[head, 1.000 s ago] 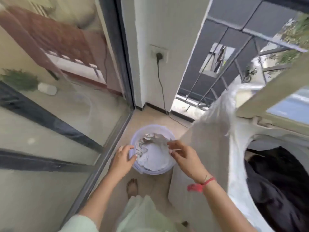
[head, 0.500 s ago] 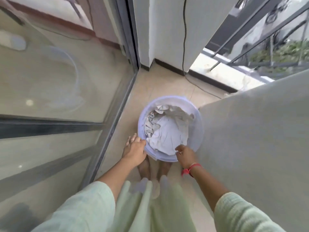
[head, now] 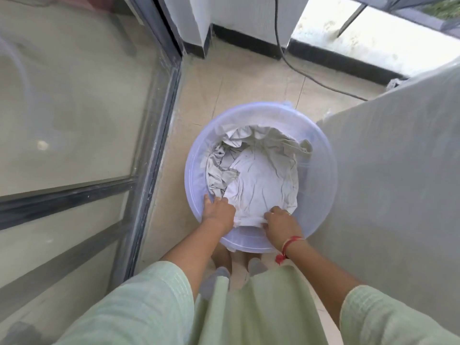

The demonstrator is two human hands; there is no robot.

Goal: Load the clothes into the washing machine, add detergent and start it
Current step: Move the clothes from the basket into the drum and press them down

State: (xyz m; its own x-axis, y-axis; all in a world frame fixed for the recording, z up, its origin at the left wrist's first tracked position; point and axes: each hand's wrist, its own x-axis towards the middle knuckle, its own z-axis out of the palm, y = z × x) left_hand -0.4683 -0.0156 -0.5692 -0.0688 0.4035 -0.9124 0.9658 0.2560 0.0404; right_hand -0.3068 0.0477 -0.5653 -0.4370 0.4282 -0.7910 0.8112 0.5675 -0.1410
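Both your hands are down inside the basin point(head: 196, 155), a pale translucent plastic one. It stands on the tiled floor point(head: 249, 80) just left of the washing machine point(head: 398, 195), whose plastic-covered side fills the right of the view. The clothes point(head: 249, 170) lie in the basin's bottom: a white cloth point(head: 263, 180) is spread across the middle, and a crumpled grey cloth point(head: 268, 138) is bunched round its far and left edges.

Your right hand point(head: 281, 222) has its fingers curled over the near edge of the white cloth and pinches it. A red thread point(head: 291, 245) is tied round that wrist. Your left hand point(head: 219, 210) rests at the near-left edge of the pile, where white meets grey, with its fingertips pushed into the fabric. From this angle I cannot tell whether it has closed on anything.

A glass door point(head: 74, 108) runs along the left, and 1 black cable point(head: 276, 21) comes down the far wall and trails across the floor.
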